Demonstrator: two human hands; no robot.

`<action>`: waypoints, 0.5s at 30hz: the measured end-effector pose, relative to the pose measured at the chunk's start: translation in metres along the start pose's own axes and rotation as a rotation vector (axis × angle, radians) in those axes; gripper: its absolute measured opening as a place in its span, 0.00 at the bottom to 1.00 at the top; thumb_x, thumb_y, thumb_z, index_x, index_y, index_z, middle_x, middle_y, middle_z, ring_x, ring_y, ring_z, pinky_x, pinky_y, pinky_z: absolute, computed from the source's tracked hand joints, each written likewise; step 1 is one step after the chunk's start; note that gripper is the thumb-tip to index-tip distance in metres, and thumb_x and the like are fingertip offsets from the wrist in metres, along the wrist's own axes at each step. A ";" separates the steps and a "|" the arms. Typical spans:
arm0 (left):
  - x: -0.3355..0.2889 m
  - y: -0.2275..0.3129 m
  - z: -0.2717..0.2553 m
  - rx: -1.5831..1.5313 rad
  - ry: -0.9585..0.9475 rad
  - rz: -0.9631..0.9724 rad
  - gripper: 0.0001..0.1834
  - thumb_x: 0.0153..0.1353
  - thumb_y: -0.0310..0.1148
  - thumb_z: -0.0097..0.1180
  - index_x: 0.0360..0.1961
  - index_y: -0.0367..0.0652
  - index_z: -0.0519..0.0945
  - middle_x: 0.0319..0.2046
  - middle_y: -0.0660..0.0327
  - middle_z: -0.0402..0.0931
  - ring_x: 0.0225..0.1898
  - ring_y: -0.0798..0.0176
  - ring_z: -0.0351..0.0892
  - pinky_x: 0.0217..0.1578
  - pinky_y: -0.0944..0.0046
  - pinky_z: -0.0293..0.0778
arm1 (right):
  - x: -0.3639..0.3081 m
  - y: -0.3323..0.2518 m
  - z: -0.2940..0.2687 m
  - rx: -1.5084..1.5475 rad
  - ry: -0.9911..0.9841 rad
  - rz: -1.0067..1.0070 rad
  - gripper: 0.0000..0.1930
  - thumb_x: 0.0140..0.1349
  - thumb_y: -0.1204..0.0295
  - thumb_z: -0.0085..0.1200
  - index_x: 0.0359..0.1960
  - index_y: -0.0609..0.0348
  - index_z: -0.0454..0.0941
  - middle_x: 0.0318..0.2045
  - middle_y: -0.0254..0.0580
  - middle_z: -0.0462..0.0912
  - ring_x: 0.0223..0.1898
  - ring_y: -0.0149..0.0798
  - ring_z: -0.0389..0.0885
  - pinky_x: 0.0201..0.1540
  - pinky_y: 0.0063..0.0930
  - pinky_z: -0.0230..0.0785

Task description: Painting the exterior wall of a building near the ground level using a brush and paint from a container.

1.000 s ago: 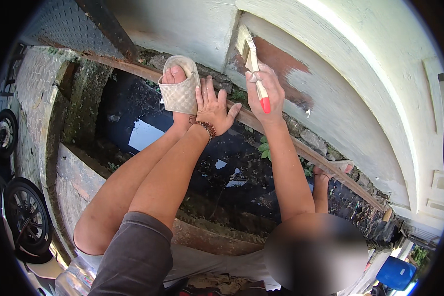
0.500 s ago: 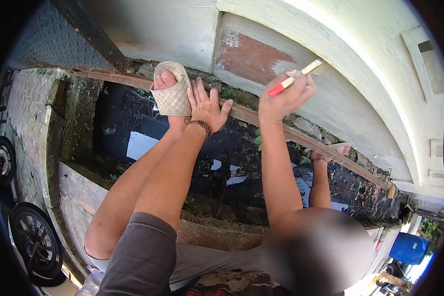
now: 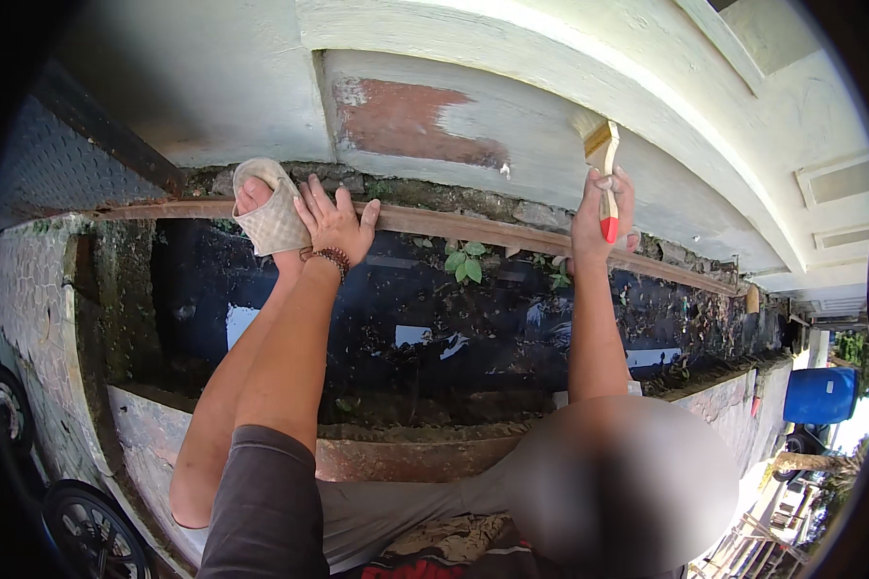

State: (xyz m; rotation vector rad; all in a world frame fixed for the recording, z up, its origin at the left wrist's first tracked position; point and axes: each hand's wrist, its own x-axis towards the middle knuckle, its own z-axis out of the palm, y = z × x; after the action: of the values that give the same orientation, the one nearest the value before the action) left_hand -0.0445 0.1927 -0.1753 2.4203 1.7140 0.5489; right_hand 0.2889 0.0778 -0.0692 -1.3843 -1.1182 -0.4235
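Note:
My right hand (image 3: pixel 601 214) grips a paintbrush (image 3: pixel 609 154) with a pale handle and a red end. The bristles reach up to the white-painted wall panel (image 3: pixel 531 116) and appear to touch it. On that panel, left of the brush, is a reddish-brown patch (image 3: pixel 406 121) with ragged white edges. My left hand (image 3: pixel 338 230), wearing a beaded bracelet (image 3: pixel 334 260), lies with fingers spread on a brown beam (image 3: pixel 463 228). Beside it, my left foot rests there in a pale checkered sandal (image 3: pixel 274 220). My right foot is mostly hidden behind my right hand.
Below the beam runs a ditch of dark water (image 3: pixel 406 299) with leaves and debris. A green plant (image 3: pixel 465 262) grows beside the beam. A low ledge (image 3: pixel 415 455) borders the near side. Motorcycle wheels (image 3: pixel 97 531) stand at left, a blue drum (image 3: pixel 821 396) at far right.
The view has shifted right. My right hand has turned the brush so its bristles point up against the wall; before, it was held slanted. My left hand stays on the beam beside the sandal.

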 end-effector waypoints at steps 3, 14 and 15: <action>0.001 0.000 0.000 0.027 -0.025 -0.011 0.37 0.67 0.63 0.40 0.56 0.35 0.68 0.69 0.30 0.43 0.73 0.29 0.35 0.68 0.31 0.23 | -0.012 -0.016 0.012 -0.337 0.172 -0.152 0.07 0.61 0.81 0.58 0.38 0.63 0.73 0.45 0.58 0.76 0.46 0.54 0.78 0.49 0.45 0.71; 0.000 -0.004 -0.006 -0.031 -0.094 -0.029 0.40 0.66 0.65 0.37 0.57 0.35 0.68 0.70 0.29 0.40 0.73 0.29 0.32 0.68 0.33 0.21 | -0.052 -0.069 0.086 0.323 -0.436 -0.128 0.10 0.54 0.82 0.62 0.36 0.58 0.77 0.49 0.56 0.80 0.48 0.53 0.82 0.51 0.37 0.75; 0.001 -0.001 -0.010 -0.017 -0.105 -0.032 0.41 0.66 0.66 0.36 0.58 0.35 0.68 0.70 0.29 0.40 0.73 0.29 0.33 0.68 0.33 0.21 | -0.039 -0.037 0.067 0.338 -0.359 0.028 0.08 0.56 0.81 0.62 0.36 0.59 0.77 0.49 0.55 0.81 0.48 0.49 0.82 0.51 0.35 0.74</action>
State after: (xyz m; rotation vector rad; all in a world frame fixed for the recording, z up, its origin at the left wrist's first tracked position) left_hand -0.0487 0.1930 -0.1662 2.3608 1.6954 0.4221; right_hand 0.2158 0.1168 -0.0928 -1.1983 -1.3877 0.0420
